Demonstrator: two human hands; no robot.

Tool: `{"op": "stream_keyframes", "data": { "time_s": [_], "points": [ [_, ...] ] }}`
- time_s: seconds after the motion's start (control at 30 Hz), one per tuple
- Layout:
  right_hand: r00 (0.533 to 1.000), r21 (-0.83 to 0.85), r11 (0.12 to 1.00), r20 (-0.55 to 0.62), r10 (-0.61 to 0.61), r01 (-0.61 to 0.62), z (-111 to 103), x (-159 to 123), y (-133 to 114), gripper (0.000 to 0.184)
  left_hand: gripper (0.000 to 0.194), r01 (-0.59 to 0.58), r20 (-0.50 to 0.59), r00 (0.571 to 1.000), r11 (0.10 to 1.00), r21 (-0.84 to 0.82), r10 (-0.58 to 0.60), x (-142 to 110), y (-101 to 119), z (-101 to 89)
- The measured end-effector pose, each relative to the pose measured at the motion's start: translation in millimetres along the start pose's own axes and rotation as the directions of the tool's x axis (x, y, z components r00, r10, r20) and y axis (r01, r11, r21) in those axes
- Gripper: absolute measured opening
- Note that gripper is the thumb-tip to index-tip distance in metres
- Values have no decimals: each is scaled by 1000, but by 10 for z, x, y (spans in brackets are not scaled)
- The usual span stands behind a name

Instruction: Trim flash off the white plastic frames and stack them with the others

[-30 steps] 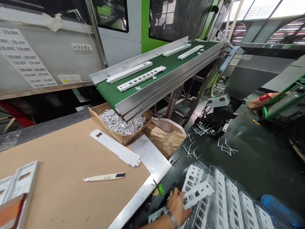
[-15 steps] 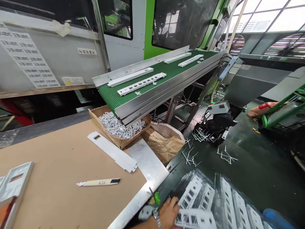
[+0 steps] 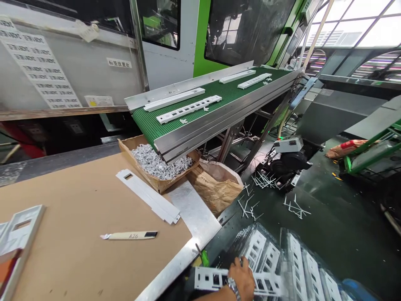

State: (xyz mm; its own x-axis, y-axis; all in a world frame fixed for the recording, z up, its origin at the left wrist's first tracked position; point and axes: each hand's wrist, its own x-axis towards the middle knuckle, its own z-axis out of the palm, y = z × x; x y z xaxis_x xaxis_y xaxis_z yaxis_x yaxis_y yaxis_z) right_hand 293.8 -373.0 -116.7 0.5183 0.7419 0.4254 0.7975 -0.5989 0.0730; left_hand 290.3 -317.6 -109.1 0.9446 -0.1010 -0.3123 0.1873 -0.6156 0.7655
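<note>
My left hand [image 3: 242,279], with a metal-banded watch on its wrist, is at the bottom edge. Its fingers are closed over the middle of a white plastic strip with square cutouts [image 3: 211,279]. The strip lies roughly level across the view, just in front of similar white strips [image 3: 255,246] in clear plastic wrapping. More wrapped strips [image 3: 297,263] stand in a slanted row to the right. The underside of my grip is hidden. My right hand is out of view.
A tan tabletop [image 3: 72,188] holds a pale-handled tool marked A26 [image 3: 133,235], a long white panel [image 3: 147,196] and white frames [image 3: 25,234]. A green conveyor [image 3: 216,88] carries white strips above a carton of small grey-white pieces [image 3: 156,164]. A paper bag [image 3: 216,184] stands below.
My left hand has moved right and slightly up in the view. The strip in it has come more fully into sight, now showing on both sides of the hand. The view has shifted slightly.
</note>
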Motion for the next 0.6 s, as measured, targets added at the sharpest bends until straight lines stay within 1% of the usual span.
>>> {"op": "stream_keyframes", "data": {
  "time_s": [0.07,0.13,0.23,0.33,0.4,0.47,0.53,0.6],
  "points": [
    [1000,3,1000,-28,-9,9,20,12,36,27,49,19,-3,1000,1000,5,-19,34,28,-9],
    [998,8,1000,-54,-15,15,37,1,44,30,56,25,-2,1000,1000,8,-25,27,30,-17],
    [996,12,1000,-88,-14,15,73,-47,-2,29,65,25,10,1000,1000,6,-25,-56,6,-25],
    [993,7,1000,-120,-11,12,148,-71,-118,23,64,41,25,999,999,-7,-41,-177,-26,-48],
    [990,2,1000,-139,-19,19,204,-54,-229,22,58,103,19,995,995,-16,-103,-265,-57,-81],
    [988,2,999,-148,-36,37,228,-31,-349,21,52,215,-6,977,976,-21,-215,-375,-114,-126],
    [988,5,999,-149,-50,51,189,-34,-455,25,54,333,-31,942,943,-21,-333,-530,-210,-177],
    [988,5,999,-149,-45,46,76,-87,-525,28,60,410,-37,911,912,-20,-411,-732,-335,-228]
  ]
}}
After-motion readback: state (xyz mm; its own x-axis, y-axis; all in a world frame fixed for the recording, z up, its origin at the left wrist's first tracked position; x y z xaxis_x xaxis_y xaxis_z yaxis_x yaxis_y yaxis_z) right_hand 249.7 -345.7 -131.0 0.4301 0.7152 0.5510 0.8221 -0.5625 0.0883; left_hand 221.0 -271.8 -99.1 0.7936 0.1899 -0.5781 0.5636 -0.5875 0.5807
